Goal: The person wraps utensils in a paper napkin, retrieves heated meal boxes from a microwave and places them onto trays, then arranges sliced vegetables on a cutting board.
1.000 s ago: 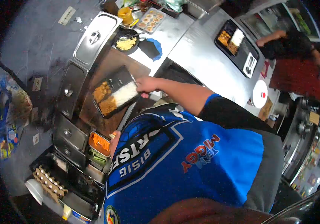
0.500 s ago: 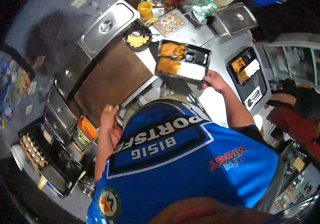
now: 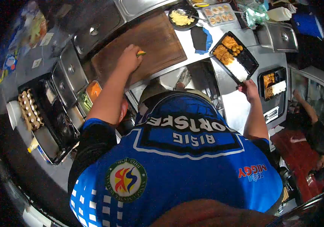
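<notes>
My right hand (image 3: 249, 90) grips the near corner of a black compartment meal tray (image 3: 248, 59). White rice (image 3: 237, 70) and orange-brown saucy food (image 3: 223, 55) fill parts of it, and one compartment at the right shows bare black. Over the brown cutting board (image 3: 150, 38), my left hand (image 3: 131, 58) is closed around small cut vegetable pieces (image 3: 141, 53), green and orange. Their exact kind is too small to make out. Below my left forearm are containers of orange shreds (image 3: 94, 90) and green sticks (image 3: 85, 101).
A second filled meal tray (image 3: 281, 87) rests at the right. Beyond the board stand a black bowl of yellow food (image 3: 183, 19) and a clear box of small cups (image 3: 219, 15). Lidded steel pans (image 3: 71, 68) and an egg carton (image 3: 31, 109) line the left. Another person (image 3: 313, 125) is at right.
My left hand has moved up and over the cutting board with the vegetable pieces. The meal tray in my right hand has turned clockwise and sits farther right in view. The camera view has shifted.
</notes>
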Tool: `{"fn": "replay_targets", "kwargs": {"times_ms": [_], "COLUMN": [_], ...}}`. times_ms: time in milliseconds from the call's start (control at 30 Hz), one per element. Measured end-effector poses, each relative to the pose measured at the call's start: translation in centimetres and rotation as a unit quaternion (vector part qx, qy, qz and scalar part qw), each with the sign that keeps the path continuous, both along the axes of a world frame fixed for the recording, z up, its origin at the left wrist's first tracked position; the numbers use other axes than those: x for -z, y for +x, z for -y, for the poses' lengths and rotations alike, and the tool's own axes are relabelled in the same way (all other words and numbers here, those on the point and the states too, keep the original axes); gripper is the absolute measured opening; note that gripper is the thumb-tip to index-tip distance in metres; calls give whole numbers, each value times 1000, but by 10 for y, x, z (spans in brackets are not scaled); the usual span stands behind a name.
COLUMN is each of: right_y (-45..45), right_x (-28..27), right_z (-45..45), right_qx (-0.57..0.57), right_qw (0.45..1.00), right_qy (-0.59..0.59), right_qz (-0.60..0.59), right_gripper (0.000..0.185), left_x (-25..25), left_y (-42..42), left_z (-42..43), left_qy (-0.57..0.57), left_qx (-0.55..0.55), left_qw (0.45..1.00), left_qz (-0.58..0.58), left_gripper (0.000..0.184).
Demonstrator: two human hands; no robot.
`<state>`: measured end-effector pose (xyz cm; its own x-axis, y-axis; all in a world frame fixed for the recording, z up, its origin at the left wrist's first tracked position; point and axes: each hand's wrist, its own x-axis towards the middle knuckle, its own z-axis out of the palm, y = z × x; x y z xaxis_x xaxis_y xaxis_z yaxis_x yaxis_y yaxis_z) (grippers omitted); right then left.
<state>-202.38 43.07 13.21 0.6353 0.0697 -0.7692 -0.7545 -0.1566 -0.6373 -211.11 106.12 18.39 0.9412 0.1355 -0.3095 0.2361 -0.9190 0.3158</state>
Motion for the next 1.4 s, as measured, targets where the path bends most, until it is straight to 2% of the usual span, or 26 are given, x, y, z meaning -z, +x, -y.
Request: {"fn": "replay_targets", "kwargs": {"times_ms": [67,100,133,167,200,233,300,367,433,467,500,533,600,633,667,733,933,1033,1100,1233,1300,1400], "right_y": [-2,-4,-2,1,2,2,-2,-5,-17,-28,-32,-40,-48,-49,-50,-48,-36,-33,-30,-21,-16,-6], "right_x": [-1,-5,-8,-12,-22,-34,-58,-64,-40,-65,-51,-88,-59,-70,-52,-39,-7,-22,-18,-15,-15,-15], "right_z": [-2,-2,-4,-8,-17,-25,-73,-127,-188,-244,-280,-334,-388,-417,-436,-466,-494,-497,-494,-489,-488,-490], "right_qx": [21,15,-11,-36,-99,-161,-142,-194,-237,-285,-302,-364,-375,-426,-413,-420,-466,-488,-504,-518,-525,-544], "right_qw": [999,999,985,954,898,818,825,848,870,851,890,875,851,827,810,794,754,754,756,722,705,687], "right_qy": [-30,-48,-173,-296,-409,-511,-503,-387,-285,-278,-206,-213,-115,-183,-187,-190,-183,-177,-173,-149,-135,-111], "right_qz": [-7,-14,10,33,125,211,215,306,325,342,274,240,349,317,373,398,426,402,381,434,458,468], "right_gripper": [18,25,30,35,38,40,39,38,39,45,48,52,60,59,53,50,47,47,47,46,46,44], "left_x": [0,0,1,7,10,13,11,4,2,4,7,12,22,22,21,24,32,29,34,37,44,40], "left_y": [-8,-13,-17,-19,-22,-26,-32,-37,-39,-40,-41,-41,-36,-35,-33,-30,-29,-29,-34,-40,-45,-46], "left_z": [-1,-3,-8,-15,-22,-28,-40,-49,-57,-60,-63,-65,-69,-69,-68,-67,-67,-68,-71,-74,-71,-67], "left_qy": [1,2,-3,-43,-82,-87,-117,-129,-143,-151,-159,-165,-167,-171,-178,-187,-172,-185,-246,-240,-176,-214], "left_qx": [4,12,12,35,58,59,84,76,69,67,65,65,83,84,74,66,57,20,-3,-27,-43,-85], "left_qw": [1000,999,999,997,992,992,983,983,982,982,982,981,981,981,981,980,983,982,969,970,983,973], "left_qz": [19,40,38,58,77,76,116,106,98,86,74,75,44,44,26,7,33,-24,0,3,44,-5], "left_gripper": [39,38,38,42,46,46,51,54,57,60,62,62,62,62,62,61,54,52,48,46,49,48]}}
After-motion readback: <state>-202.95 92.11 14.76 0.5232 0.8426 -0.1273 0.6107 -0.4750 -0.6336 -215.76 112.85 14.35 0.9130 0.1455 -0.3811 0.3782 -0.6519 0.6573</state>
